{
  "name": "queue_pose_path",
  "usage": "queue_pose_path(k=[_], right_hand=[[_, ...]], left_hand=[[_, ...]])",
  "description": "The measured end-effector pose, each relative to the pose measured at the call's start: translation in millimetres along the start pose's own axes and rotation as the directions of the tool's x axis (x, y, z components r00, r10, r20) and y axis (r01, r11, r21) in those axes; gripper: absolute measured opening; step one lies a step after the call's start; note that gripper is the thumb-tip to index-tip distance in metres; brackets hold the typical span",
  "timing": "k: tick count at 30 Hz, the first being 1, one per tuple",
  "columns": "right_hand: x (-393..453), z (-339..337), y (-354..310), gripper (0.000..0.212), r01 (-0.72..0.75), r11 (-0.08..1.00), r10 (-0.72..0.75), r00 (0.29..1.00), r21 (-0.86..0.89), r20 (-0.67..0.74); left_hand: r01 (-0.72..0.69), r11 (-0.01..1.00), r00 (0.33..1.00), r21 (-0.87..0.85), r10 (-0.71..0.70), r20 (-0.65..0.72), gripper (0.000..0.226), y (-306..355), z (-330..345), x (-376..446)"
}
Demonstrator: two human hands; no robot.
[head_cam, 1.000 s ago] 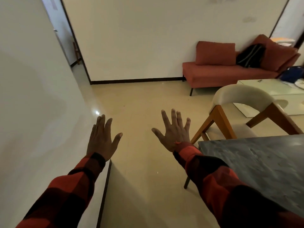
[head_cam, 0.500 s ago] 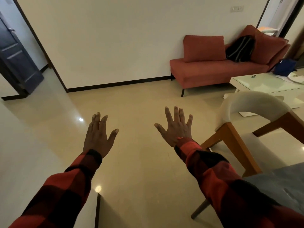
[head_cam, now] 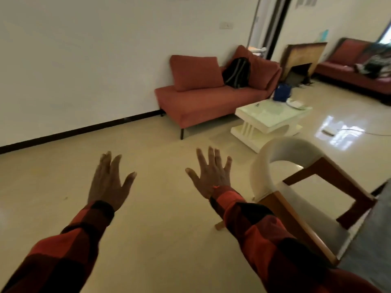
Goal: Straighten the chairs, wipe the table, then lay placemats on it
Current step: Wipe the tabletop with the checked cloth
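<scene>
Both hands are held out flat and empty, fingers spread, and the chair (head_cam: 296, 187) is found just right of the right hand (head_cam: 211, 174), well apart from the left hand (head_cam: 110, 178), its seat tucked toward the table (head_cam: 374, 240).

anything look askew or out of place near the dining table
The chair stands turned at an angle to the dark table edge, not squared to it. Both hands, left hand and right hand, are spread and hold nothing.

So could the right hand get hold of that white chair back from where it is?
Probably yes. The right hand is open and holds nothing, and the white chair back curves just to its right with only bare floor between them.
</scene>
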State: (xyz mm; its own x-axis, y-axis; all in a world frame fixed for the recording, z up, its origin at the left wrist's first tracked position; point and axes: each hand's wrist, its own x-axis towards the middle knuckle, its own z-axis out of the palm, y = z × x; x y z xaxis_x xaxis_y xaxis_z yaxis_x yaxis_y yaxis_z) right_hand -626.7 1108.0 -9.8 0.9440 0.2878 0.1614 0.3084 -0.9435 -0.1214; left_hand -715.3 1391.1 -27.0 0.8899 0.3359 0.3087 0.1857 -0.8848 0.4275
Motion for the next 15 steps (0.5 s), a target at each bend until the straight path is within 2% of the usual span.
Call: queue_pose_path(k=[6,15], right_hand=[[107,1,18,0.077,-0.170,0.985,0.168,0.983,-0.012,-0.071],[258,31,105,0.077,-0.399,0.917,0.398,0.906,0.019,-0.144]], left_hand=[[-0.194,0.981,0.980,0.010,0.193,0.056,0.070,15,29,148],[-0.460,0.885,0.875,-0.070,0.465,0.134,0.072,105,136,352]])
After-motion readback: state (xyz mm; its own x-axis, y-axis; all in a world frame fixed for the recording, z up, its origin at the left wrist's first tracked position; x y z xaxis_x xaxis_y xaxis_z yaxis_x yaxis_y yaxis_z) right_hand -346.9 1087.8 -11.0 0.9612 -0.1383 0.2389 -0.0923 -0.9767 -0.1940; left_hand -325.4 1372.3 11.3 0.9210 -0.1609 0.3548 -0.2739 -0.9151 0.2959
